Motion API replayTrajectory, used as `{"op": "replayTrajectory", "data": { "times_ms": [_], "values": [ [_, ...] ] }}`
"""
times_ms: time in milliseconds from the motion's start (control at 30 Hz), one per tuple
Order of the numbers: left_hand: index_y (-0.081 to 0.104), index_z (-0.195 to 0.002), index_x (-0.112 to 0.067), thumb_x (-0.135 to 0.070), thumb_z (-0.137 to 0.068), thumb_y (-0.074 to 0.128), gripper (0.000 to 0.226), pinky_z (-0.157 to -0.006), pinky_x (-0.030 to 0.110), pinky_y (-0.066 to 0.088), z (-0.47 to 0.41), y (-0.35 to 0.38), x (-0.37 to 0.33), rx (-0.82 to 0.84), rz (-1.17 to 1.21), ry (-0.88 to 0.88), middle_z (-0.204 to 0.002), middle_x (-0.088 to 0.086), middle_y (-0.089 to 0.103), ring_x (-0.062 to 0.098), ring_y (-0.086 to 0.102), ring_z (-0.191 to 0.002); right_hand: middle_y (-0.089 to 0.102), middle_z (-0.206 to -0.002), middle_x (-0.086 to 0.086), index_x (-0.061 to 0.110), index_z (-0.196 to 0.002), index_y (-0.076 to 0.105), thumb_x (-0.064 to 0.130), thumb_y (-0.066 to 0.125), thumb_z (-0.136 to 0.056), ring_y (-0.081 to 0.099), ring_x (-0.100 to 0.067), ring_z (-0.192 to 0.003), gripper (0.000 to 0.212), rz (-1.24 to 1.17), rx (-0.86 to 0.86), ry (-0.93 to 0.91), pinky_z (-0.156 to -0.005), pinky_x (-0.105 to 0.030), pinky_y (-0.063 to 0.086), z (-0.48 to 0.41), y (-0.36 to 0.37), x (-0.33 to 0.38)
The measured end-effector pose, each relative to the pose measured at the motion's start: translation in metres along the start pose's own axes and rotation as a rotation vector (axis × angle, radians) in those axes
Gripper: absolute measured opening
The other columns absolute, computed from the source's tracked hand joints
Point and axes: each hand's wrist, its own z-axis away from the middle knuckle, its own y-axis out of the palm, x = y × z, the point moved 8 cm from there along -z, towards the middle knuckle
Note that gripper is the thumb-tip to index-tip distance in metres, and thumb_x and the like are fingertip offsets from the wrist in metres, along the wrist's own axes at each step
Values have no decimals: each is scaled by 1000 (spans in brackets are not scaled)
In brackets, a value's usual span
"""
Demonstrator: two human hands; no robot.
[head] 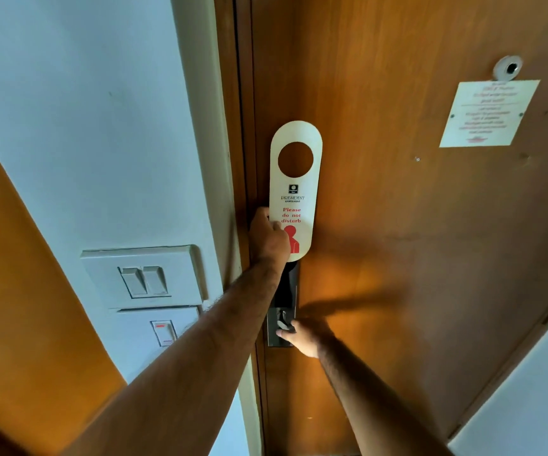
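A cream door hanger (295,189) with a round hole at its top and red "Please do not disturb" print stands upright against the brown wooden door (397,225). My left hand (267,236) grips its lower left edge. Below it runs a dark lock plate (282,311) on the door's left side. My right hand (305,335) is at the lower end of that plate, thumb and fingers on a small metal latch; the exact grip is partly hidden.
A peephole (508,68) and a white notice card (488,113) sit on the door's upper right. White wall switches (144,279) and a second switch plate (162,332) are on the wall left of the door frame (233,143).
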Motion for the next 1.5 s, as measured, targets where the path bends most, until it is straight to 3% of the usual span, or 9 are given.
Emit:
{"op": "replayTrajectory", "data": {
  "times_ms": [167, 233, 467, 733, 900, 1067, 1333, 1400, 1500],
  "values": [
    [52, -132, -14, -12, -103, 55, 29, -98, 42, 55, -1, 3, 4, -18, 17, -3, -140, 8, 59, 29, 60, -128, 75, -120, -1, 13, -122, 72, 73, 43, -97, 68, -21, -111, 72, -124, -124, 2, -103, -32, 46, -10, 7, -4],
    [52, -132, -15, -12, -103, 55, 29, -98, 41, 56, -3, 5, 7, -22, 26, -7, -140, 7, 59, 28, 60, -128, 73, -101, 4, 18, -109, 75, 72, 48, -96, 67, -15, -94, 62, -196, -119, -4, -77, -20, 47, -14, 12, -9],
    [50, -133, -16, -13, -103, 55, 30, -96, 39, 57, -5, 7, 10, -30, 23, 1, -140, 6, 59, 28, 60, -128, 61, -63, 16, 28, -60, 60, 66, 58, -95, 59, -3, -68, 51, -509, -195, -17, -65, -21, 39, -19, 24, -22],
    [53, -130, -16, -12, -102, 56, 28, -95, 36, 56, 3, 2, 17, -21, 115, -58, -137, 5, 61, 25, 60, -127, 59, -60, 14, 27, -59, 56, 67, 51, -98, 56, -3, -62, 56, -442, -216, -75, -64, -26, 41, -7, 24, -19],
    [49, -134, -21, -17, -103, 54, 31, -92, 31, 54, 23, -5, 19, 28, 89, -15, -140, 3, 59, 23, 59, -127, 73, -76, -4, 25, -62, 55, 66, 48, -100, 68, -20, -75, 56, -345, -266, -93, -76, -34, 53, 17, 25, -19],
    [49, -137, -21, -13, -104, 50, 34, -101, 43, 55, 51, -16, 11, 58, 40, 2, -143, 3, 58, 26, 59, -129, 40, -48, 7, 24, -53, 36, 62, 43, -104, 37, -6, -45, 64, -89, -378, -152, -50, -27, 30, 50, 19, -11],
    [57, -129, -23, -16, -100, 60, 30, -92, 33, 57, 96, -43, 3, 78, 12, 33, -135, 0, 65, 21, 63, -120, 57, -57, 7, 20, -60, 54, 66, 44, -102, 59, -16, -65, 62, 16, -364, -63, -80, -31, 50, 96, 30, -12],
    [59, -127, -23, -18, -99, 63, 29, -82, 24, 56, 105, -52, 3, 113, 28, 58, -132, -1, 66, 16, 63, -114, 72, -71, 3, 15, -73, 70, 67, 52, -98, 67, -18, -70, 60, -96, -328, 7, -75, -31, 53, 106, 35, -17],
    [61, -120, -23, -20, -96, 67, 25, -74, 18, 54, 120, -66, 3, 185, 92, 76, -124, -4, 69, 13, 65, -106, 60, -59, 8, 20, -65, 62, 64, 60, -95, 55, -10, -56, 54, -161, -322, 50, -55, -25, 40, 128, 37, -19]
  ]
}}
